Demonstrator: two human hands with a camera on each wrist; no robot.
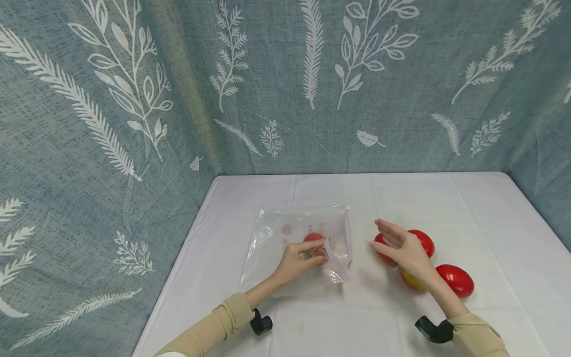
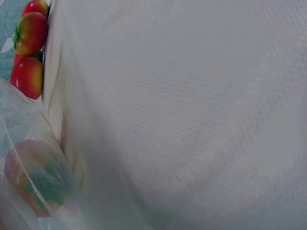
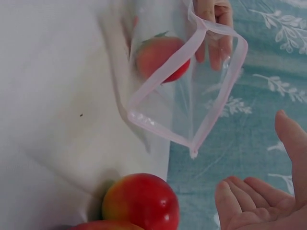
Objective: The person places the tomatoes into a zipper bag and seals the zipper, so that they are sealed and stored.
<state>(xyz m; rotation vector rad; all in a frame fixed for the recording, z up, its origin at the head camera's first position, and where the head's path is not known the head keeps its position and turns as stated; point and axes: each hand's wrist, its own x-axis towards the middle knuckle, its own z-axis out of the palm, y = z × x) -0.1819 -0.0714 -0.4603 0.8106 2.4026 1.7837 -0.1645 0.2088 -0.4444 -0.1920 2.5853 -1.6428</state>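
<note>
Nearest, the right hand [image 1: 403,248] is hovering with fingers loosely spread over the loose tomatoes [image 1: 455,280] on the worktop [image 1: 490,218]. Farther left, the left hand [image 1: 298,260] is pinching the clear bag's [image 1: 290,238] rim, propping its mouth open around one tomato inside [image 3: 160,57].

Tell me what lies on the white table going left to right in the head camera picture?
Clear plastic zip bag with a pink rim → left hand pinching the bag's mouth, a red tomato inside the bag just above it → open right hand over a cluster of tomatoes → glossy red tomato farthest right.
</note>
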